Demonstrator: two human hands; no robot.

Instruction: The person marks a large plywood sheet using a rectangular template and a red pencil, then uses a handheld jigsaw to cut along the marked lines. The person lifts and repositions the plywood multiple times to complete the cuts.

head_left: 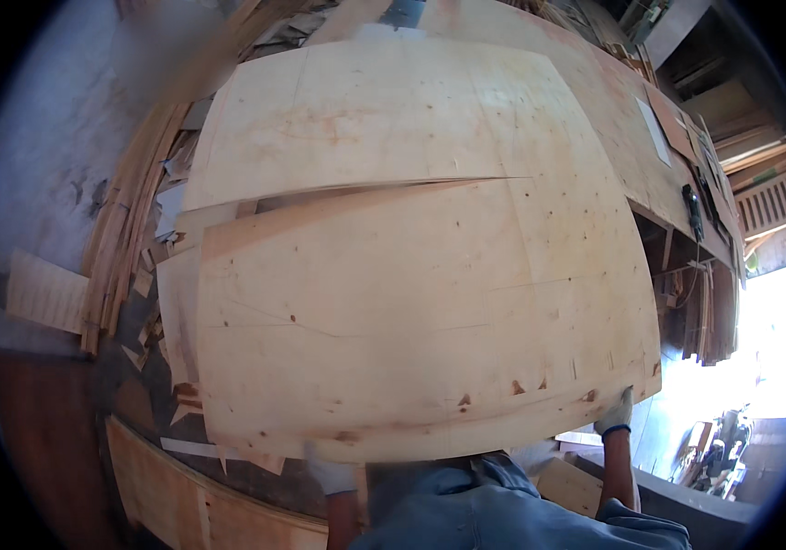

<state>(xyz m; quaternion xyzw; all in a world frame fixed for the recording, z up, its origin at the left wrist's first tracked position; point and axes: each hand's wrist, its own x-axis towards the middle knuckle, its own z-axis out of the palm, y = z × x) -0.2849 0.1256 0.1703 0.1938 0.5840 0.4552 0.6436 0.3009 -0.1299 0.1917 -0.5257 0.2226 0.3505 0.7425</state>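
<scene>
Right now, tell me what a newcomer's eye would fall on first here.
First, the big pale sheet filling the middle, with a long gap tapering rightward from its left side. Next, the white glare at the right. Then the left hand and right hand, both at the sheet's near edge.

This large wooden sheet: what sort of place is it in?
Probably a woodworking shop: the large wooden sheet, the long wooden strips lying at the left and the scattered wood offcuts beside them suggest it.
</scene>
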